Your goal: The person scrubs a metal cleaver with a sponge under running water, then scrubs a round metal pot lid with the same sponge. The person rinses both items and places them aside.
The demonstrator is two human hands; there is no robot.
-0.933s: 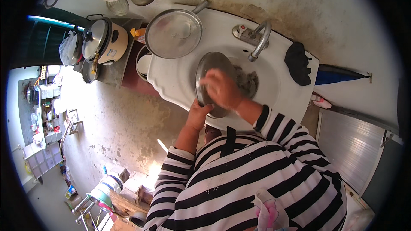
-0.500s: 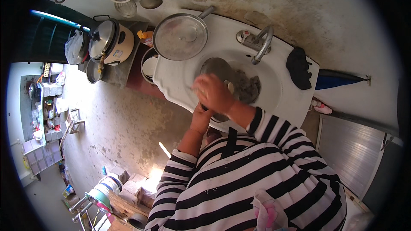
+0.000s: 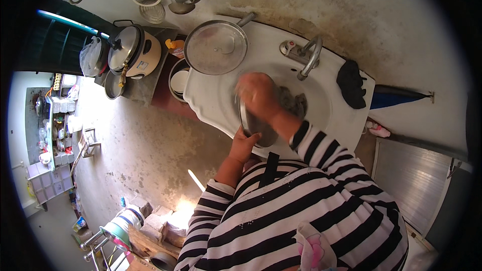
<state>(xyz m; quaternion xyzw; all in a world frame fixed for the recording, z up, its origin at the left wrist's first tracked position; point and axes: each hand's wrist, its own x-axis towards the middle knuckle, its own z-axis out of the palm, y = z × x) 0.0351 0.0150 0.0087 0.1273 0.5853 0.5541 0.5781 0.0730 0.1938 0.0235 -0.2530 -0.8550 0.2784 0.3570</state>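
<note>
Over the sink basin I hold a round grey metal lid (image 3: 264, 133), tilted, with its bright rim on the left. My left hand (image 3: 244, 143) grips the lid's near left edge, the thumb lying over its face. My right hand (image 3: 258, 94) is on or just above the lid's upper part and covers much of it. Motion smears its fingers, so anything under them is hidden. Beside the lid, a dark grey crumpled cloth (image 3: 296, 103) lies in the white sink (image 3: 326, 103).
A shallow pan (image 3: 216, 47) rests on the sink's left ledge. The tap (image 3: 314, 52) arches over the back of the basin. A black cloth (image 3: 350, 84) lies on the right ledge. Left of the sink stand a rice cooker (image 3: 143, 57) and a pot with a white bowl (image 3: 179, 81).
The lid has tipped so its rim faces left. My right hand has moved a little right and up across it; my left hand has shifted slightly right, its thumb now over the face.
</note>
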